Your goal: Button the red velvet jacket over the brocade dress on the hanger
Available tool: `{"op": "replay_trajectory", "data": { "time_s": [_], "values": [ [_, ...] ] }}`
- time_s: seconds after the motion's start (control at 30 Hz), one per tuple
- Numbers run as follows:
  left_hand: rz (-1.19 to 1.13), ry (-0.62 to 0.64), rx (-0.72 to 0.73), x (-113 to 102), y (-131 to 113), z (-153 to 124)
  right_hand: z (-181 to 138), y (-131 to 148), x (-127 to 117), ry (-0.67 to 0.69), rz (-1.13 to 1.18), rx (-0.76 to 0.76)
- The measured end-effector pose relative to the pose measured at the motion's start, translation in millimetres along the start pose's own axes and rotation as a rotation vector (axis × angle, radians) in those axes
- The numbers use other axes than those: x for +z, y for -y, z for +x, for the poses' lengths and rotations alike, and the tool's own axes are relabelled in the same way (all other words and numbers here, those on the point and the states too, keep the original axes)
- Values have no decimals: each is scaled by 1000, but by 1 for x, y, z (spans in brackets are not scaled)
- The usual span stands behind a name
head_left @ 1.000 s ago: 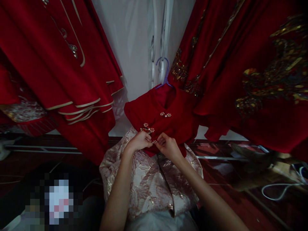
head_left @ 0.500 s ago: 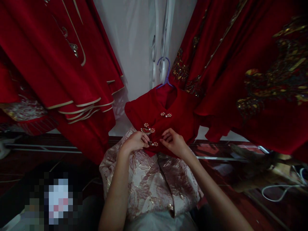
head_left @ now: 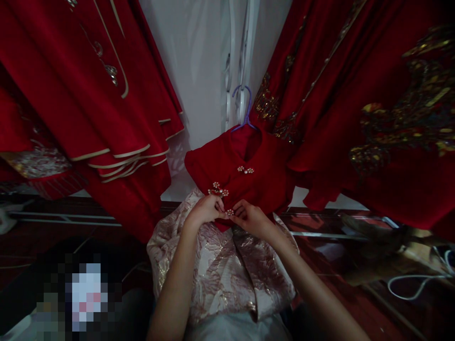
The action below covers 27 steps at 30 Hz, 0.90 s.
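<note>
A red short jacket [head_left: 209, 151] on a purple hanger [head_left: 248, 113] lies spread in front of me over a pale pink brocade garment [head_left: 209, 265]. At its lower front is a small beaded frog button [head_left: 230, 212], flower-shaped with pearls. My left hand [head_left: 208, 210] pinches the left side of this button, and my right hand [head_left: 251, 219] closes on its right side with thumb and fingertips. The fingers partly cover the button. Just above my left hand sits a larger beaded ornament [head_left: 218, 190]; another frog button [head_left: 245, 170] spans the neckline.
Red garments with cream piping [head_left: 131, 151] hang at the left, and red garments with gold embroidery [head_left: 377, 137] hang at the right. A white panel [head_left: 199, 57] stands behind. White cable [head_left: 405, 289] and clutter lie at the lower right; a pixelated patch covers the lower left.
My right hand has moved left and down to the lower frog button, its fingers closing there. My left hand has shifted slightly right. The jacket stays in place.
</note>
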<state>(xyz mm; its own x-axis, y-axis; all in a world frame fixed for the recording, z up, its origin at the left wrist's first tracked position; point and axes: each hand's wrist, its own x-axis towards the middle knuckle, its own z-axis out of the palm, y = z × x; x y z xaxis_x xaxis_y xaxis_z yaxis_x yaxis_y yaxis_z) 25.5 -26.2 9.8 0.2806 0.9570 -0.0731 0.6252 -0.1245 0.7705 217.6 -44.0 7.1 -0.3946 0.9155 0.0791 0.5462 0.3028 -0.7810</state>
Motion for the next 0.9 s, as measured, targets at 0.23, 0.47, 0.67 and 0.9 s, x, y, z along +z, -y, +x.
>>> {"op": "replay_trajectory", "data": {
  "time_s": [0.23,0.47,0.67,0.9],
  "values": [
    [-28,-64,16,-2,-4,-1,4,-4,11,-105,66,-107],
    [-95,-88,94,-10,-12,-3,3,1,-5,-91,84,-77],
    [286,-438,328,-27,-22,-13,-10,3,-46,195,74,-159],
    [392,-595,419,-23,-26,-10,-14,6,-53,199,83,-173]
  ]
}}
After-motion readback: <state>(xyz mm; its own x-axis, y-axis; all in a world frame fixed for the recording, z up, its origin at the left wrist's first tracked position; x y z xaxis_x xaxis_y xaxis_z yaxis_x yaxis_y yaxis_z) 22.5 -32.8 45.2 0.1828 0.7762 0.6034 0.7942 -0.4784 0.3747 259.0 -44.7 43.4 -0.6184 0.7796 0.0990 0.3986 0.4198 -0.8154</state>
